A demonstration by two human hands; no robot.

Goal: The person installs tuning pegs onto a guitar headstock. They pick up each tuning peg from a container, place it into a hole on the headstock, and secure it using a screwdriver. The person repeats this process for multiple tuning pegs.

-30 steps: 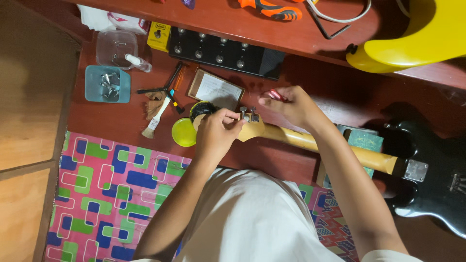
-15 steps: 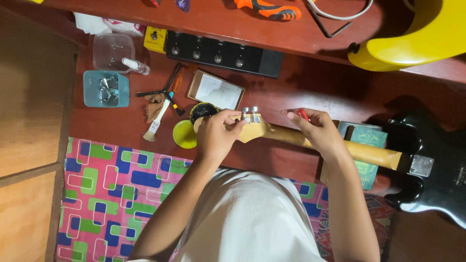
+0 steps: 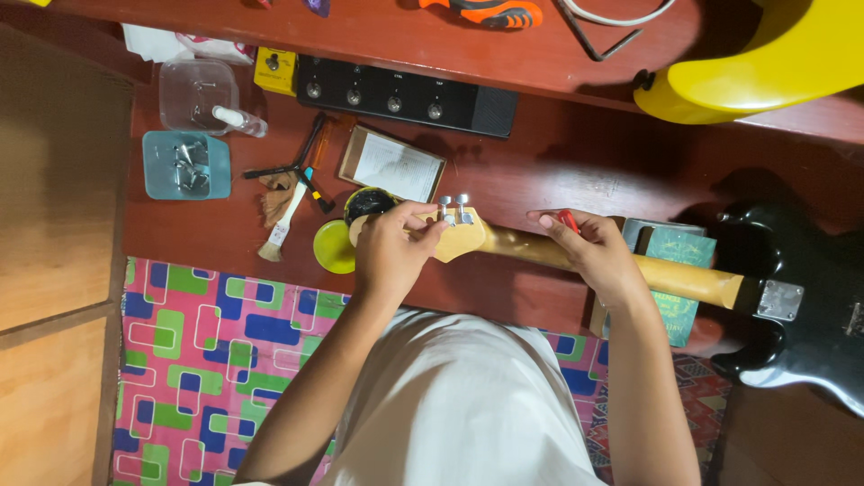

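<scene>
Guitar neck [image 3: 576, 256] lies flat across the red-brown table [image 3: 558, 166] in front of me, with its long axis going from my left to my right. The pale headstock [image 3: 463, 236] is the left end, and the neck joins the black guitar body [image 3: 810, 306] at the far right. My left hand [image 3: 391, 247] is on the headstock, fingers curled and pinching near the metal tuning pegs [image 3: 453, 209]; what exactly is between the fingertips I cannot tell. My right hand [image 3: 589, 252] rests over the neck, to the right of the headstock, and it pinches a small red thing [image 3: 567, 219] between thumb and forefinger. So the left hand is the nearer one to the pegs.

Just left of the headstock, almost touching it, stand a yellow round lid [image 3: 335, 247] and a dark open tin [image 3: 367, 202]. Beyond the headstock lie a flat box with a paper sheet [image 3: 391, 165] and a black pedal unit [image 3: 405, 94]. Further left of the headstock lie a brush [image 3: 281, 220] and a blue tray [image 3: 186, 165] with metal parts. Under the neck, near the body, a green book [image 3: 679, 270] supports it. Nothing stands between my hands and the pegs.
</scene>
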